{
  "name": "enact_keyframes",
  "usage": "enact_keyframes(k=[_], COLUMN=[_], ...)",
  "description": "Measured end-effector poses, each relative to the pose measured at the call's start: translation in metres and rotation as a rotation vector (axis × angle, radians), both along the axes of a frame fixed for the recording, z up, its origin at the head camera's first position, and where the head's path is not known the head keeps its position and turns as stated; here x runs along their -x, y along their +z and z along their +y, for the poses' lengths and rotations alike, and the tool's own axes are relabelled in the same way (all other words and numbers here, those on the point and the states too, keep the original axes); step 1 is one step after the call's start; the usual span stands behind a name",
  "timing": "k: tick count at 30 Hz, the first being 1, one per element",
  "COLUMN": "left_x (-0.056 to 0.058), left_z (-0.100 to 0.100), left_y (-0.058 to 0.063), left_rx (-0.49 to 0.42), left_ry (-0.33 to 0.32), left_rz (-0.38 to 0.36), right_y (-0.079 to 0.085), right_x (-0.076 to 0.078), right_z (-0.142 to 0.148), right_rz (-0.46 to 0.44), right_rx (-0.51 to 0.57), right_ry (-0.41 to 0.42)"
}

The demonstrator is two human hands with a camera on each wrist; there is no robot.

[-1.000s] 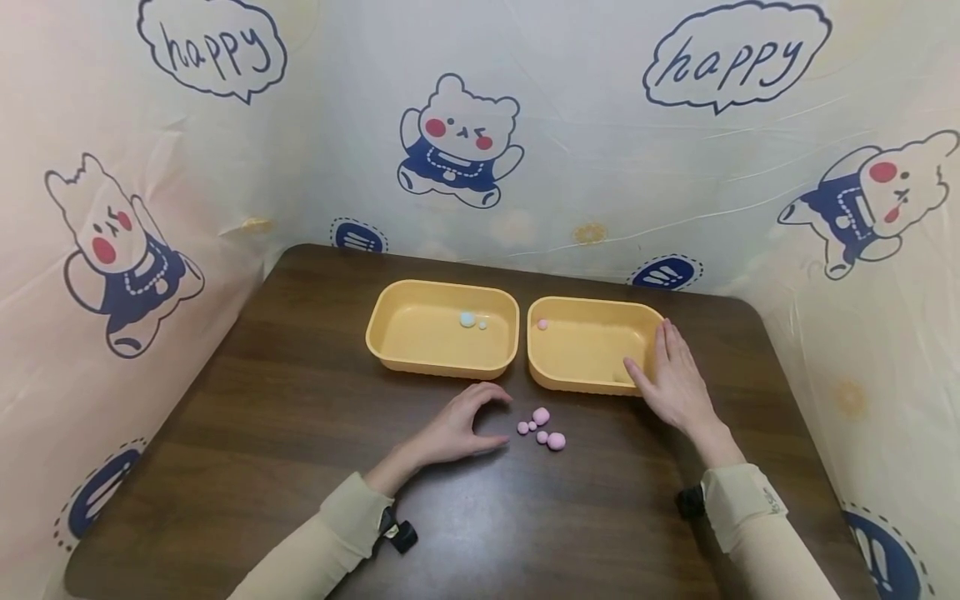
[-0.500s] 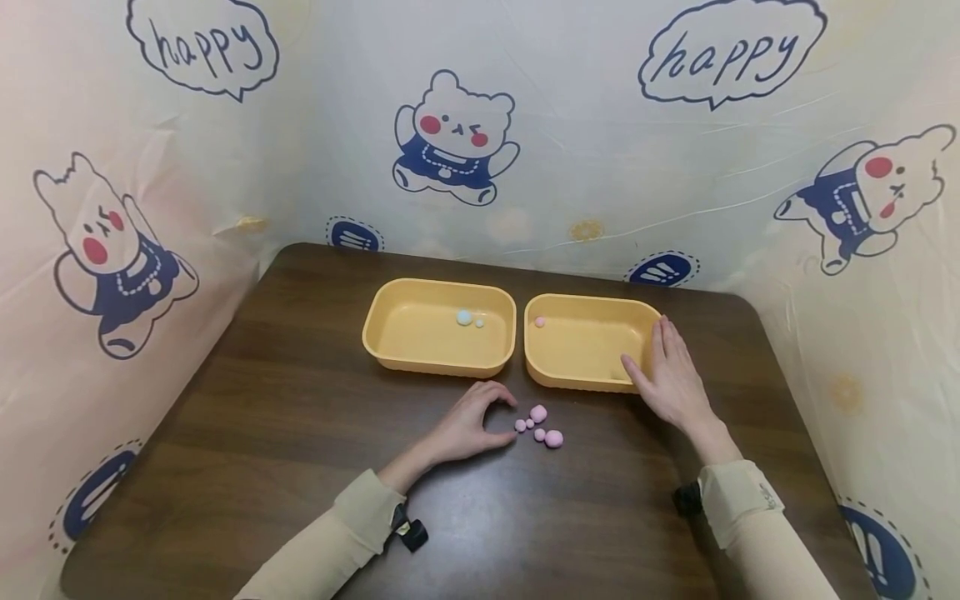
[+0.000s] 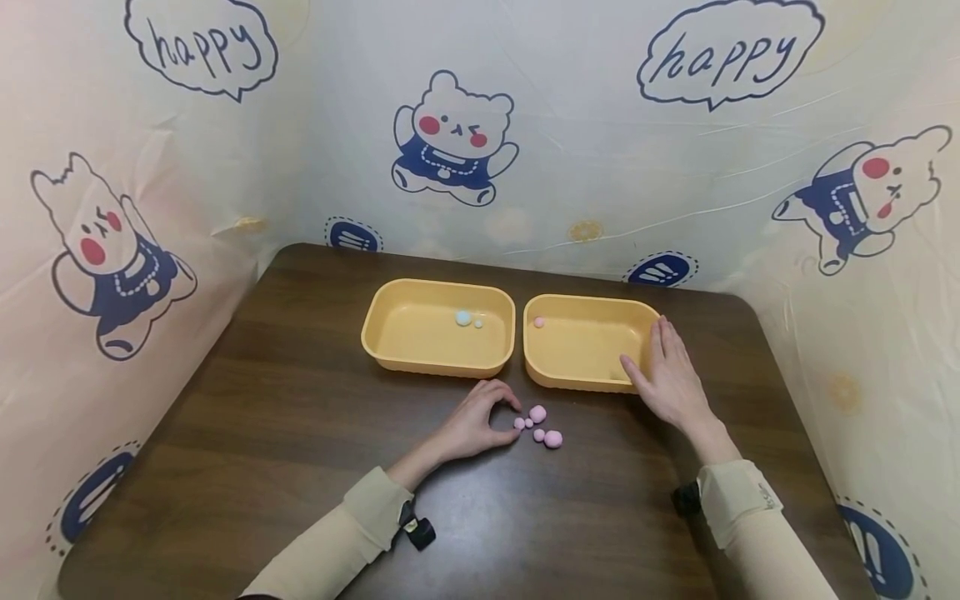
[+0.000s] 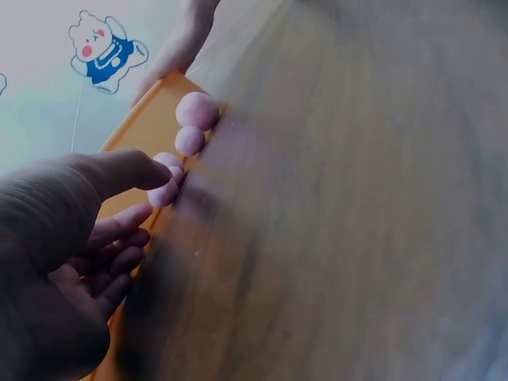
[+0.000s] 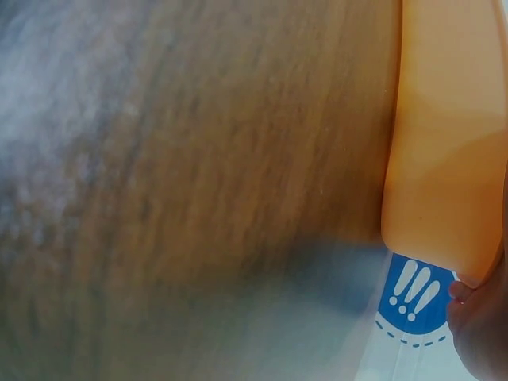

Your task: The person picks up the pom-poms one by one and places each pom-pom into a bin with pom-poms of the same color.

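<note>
**Pink balls lying just in front of the right tray**

Five of them are sitting on the brown wooden table, bunched in two little groups on the near side of the right tray: a large one with two smaller ones closer to it, and a large-and-small pair mostly farther out. The left hand is hovering off the tray's near left corner, thumb and forefinger standing apart in a loose curve, with the leftmost small ball right by the thumb tip; I can't tell whether they're actually touching. The right hand is resting on the tray's right end, fingers lying straight along it, thumb stretching over the near rim. Inside the tray, a single pink ball is lying by the left end. Just beside the tray, on its left, a matching yellow left tray is holding two pale bluish balls, one bigger than the other. In front of the tray, both forearms are wearing pale sleeves. Behind it, a pale sheet is hanging, showing winking bears and the word "happy".
</note>
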State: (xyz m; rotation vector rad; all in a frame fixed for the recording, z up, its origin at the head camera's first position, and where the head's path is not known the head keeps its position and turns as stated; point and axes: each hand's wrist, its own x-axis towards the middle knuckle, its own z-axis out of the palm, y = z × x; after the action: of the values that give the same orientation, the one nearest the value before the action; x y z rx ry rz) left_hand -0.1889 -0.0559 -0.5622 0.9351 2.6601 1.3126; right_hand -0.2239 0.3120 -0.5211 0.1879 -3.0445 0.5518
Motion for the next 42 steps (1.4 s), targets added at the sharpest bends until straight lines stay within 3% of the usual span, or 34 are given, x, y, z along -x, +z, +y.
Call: enact_keyframes(k=[4,15,25,34,38,42], left_x=[-0.003,-0.004,0.003,0.005,0.003,-0.006], left_z=[0.004,0.004,0.0,-0.002,-0.003,-0.003], left_y=[0.006,0.003,-0.025,-0.034,-0.027,0.003], left_rx=[0.02,-0.02,-0.104,-0.079,-0.087,-0.133], left_ry=[0.013,0.021,0.061,0.11,0.115,0.107], left_rz=[-0.02,0.008,0.078,0.112,0.059,0.022], right_y=[0.001,0.001,0.002,0.003,0.002,0.002], right_x=[0.0,0.0,0.0,0.0,0.0,0.0], right_z=[0.0,-0.001,0.0,0.0,0.001,0.001], right_rz=[-0.003,-0.021,-0.03,-0.018,-0.012,-0.007], right_rx=[-0.001,0.002,0.005,0.01,0.01,0.01], right_ry=[-0.002,0.002,0.007,0.012,0.009,0.008])
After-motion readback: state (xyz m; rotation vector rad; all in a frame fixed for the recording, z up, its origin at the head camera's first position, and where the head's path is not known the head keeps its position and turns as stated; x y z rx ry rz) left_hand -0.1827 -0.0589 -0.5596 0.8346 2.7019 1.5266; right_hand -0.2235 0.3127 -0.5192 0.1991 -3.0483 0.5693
